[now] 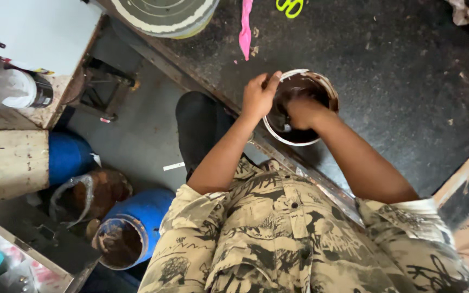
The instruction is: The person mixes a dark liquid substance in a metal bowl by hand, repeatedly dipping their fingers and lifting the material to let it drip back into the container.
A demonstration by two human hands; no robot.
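Observation:
A round metal can [325, 91] of dark brown paste stands on the black worktable [397, 65] near its front edge. My left hand [258, 96] grips the can's rim on its left side. My right hand [302, 111] reaches down inside the can, its fingers closed and sunk in the brown paste; whether it holds a tool I cannot tell. My patterned shirt fills the bottom of the view.
A pink strip [245, 28] and yellow-green scissors [289, 6] lie at the table's far side, beside a large round lid [164, 15]. On the floor at left stand blue drums [137, 222] with brown residue, a bag-lined bucket [96, 190], and a bench with a black-and-white tin [23, 88].

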